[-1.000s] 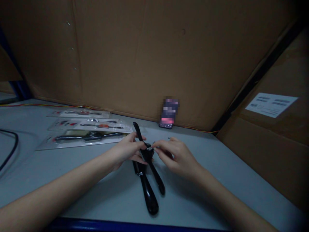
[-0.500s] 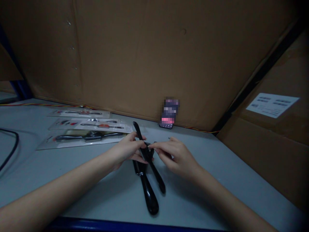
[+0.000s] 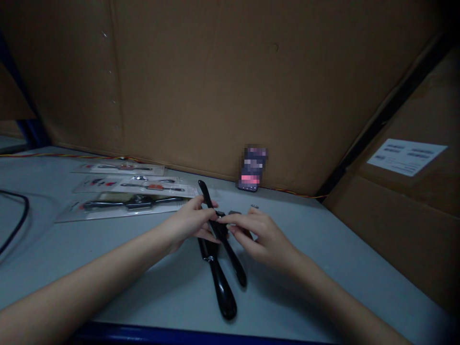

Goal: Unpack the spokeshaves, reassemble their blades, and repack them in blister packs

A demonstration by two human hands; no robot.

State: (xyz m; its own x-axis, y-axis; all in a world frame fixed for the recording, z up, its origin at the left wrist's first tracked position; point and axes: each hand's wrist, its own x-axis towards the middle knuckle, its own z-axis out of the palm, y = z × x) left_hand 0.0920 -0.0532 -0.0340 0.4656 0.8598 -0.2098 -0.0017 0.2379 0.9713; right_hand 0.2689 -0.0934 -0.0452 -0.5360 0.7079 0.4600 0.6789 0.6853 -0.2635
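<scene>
My left hand (image 3: 196,218) is closed around the middle of a black spokeshave (image 3: 234,263), a two-handled tool slanting across the table. Its far handle rises past my thumb, and the near handle points toward me. My right hand (image 3: 264,232) reaches in from the right. Its index finger is stretched out and touches the spokeshave's middle near my left thumb, while the right thumb sits lower and apart. Small parts at the contact are hidden by fingers. Beneath the spokeshave lies a second black-handled tool (image 3: 223,292), its far part covered by my left hand.
Several clear-packed tools (image 3: 138,202) lie on the grey table (image 3: 143,287) at left. A small metal piece (image 3: 254,206) and a dark flat piece (image 3: 235,213) lie behind my right hand. A phone (image 3: 251,167) leans on the cardboard wall (image 3: 187,86). A black cable (image 3: 23,215) curves at far left.
My right index finger has straightened and shifted slightly left across the spokeshave's middle, and the thumb has moved away from it. The left hand and both tools stay in place.
</scene>
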